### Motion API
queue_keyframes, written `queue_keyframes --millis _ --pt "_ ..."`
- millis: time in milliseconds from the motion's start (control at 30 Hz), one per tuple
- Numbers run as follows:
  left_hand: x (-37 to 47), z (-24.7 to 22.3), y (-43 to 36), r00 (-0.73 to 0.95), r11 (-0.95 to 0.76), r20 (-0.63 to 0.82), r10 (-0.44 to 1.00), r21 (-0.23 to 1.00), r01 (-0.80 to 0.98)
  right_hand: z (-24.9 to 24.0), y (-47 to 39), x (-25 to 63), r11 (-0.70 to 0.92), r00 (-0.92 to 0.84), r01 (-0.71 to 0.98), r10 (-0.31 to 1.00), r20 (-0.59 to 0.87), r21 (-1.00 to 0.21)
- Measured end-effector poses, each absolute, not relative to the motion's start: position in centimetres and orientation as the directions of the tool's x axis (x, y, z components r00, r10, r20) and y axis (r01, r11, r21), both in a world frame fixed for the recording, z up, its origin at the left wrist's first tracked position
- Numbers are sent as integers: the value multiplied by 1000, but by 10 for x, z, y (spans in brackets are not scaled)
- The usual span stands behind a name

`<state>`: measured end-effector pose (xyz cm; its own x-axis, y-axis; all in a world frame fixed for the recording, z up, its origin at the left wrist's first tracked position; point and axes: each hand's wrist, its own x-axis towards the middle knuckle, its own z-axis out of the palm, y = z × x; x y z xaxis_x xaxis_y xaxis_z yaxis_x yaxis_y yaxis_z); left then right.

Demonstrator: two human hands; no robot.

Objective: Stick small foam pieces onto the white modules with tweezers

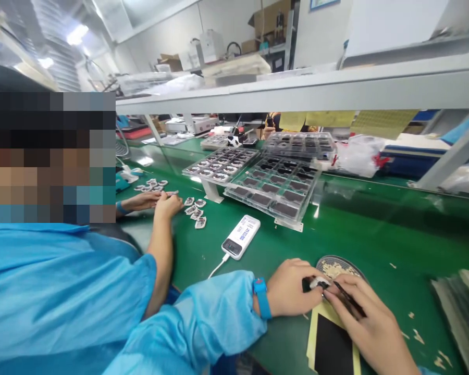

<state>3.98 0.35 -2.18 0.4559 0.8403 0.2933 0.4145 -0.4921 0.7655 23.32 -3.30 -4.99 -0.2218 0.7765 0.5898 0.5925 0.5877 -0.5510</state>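
Between thumb and fingers, my left hand [293,289] grips a small white and black part [319,283]; a blue band is around this wrist. Dark tweezers [349,299] are held in my right hand [369,317], their tip close to the part. Just behind both hands, a round dish [328,259] holds small pale pieces. Below them, a black sheet on yellow backing [332,346] lies on the green table [203,252].
A white power bank [241,237] with a cable lies left of my hands. Clear trays [273,190] stand behind it. A co-worker's hands [166,203] are at the left, near several small white parts [195,212]. Stacked sheets [453,312] sit at the right.
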Motion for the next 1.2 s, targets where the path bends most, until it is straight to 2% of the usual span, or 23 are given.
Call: queue_keyframes --millis 200,367,433,633,833,1033,1200 --pt "37 -24 8 419 -404 231 878 827 392 -58 -27 248 428 -65 605 867 493 -672" --pt "36 -21 9 384 -377 230 895 849 371 -66 -20 261 152 88 594 964 252 -790" --pt "36 -19 8 381 -372 228 896 854 364 -66 -18 262 106 125 577 968 216 -810" --pt "37 -20 6 385 -382 241 891 855 350 -60 -19 261 110 178 584 949 259 -804" --pt "38 -18 9 379 -380 233 895 845 376 -57 -14 258 155 154 585 943 296 -796" --pt "40 -20 7 461 -351 150 875 852 388 -29 -21 240 270 114 498 922 371 -824" --pt "40 -44 32 471 -321 75 879 824 467 -23 -12 241 234 198 480 910 365 -845"
